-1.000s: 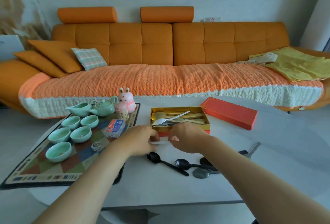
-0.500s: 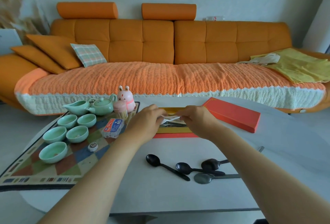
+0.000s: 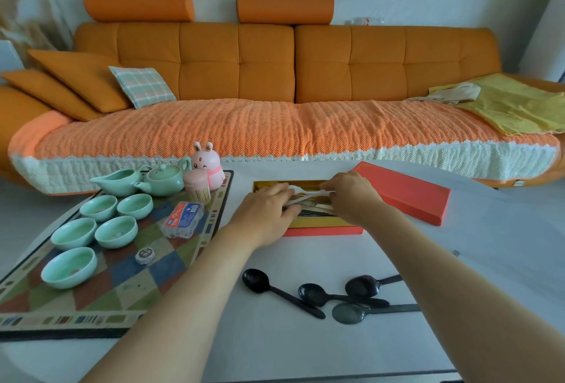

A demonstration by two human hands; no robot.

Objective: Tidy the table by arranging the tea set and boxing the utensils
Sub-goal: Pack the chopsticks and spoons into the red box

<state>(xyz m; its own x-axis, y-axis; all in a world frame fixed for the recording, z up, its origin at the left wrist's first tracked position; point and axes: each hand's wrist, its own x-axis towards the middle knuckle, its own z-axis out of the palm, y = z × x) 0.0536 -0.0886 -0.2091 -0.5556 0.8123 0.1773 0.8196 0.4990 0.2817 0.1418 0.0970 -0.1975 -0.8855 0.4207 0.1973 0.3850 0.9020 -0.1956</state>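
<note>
An open gold-lined red box lies mid-table and holds pale utensils. Both my hands are inside it. My left hand lies over the utensils with its fingers stretched out. My right hand pinches the handle end of a white plastic utensil that spans between the two hands. The box's red lid lies just right of it. Three black spoons and a grey one lie on the table near me. The green teapot, pitcher and several cups stand on the patterned mat at left.
On the mat's far side stand a pink rabbit figure and a pink toothpick holder. A blue packet and a small round token also lie on the mat. An orange sofa runs behind the white table.
Both hands lifted a white utensil off the table in front of the box, carried it forward and lowered it into the box. The left hand's fingers have flattened.
</note>
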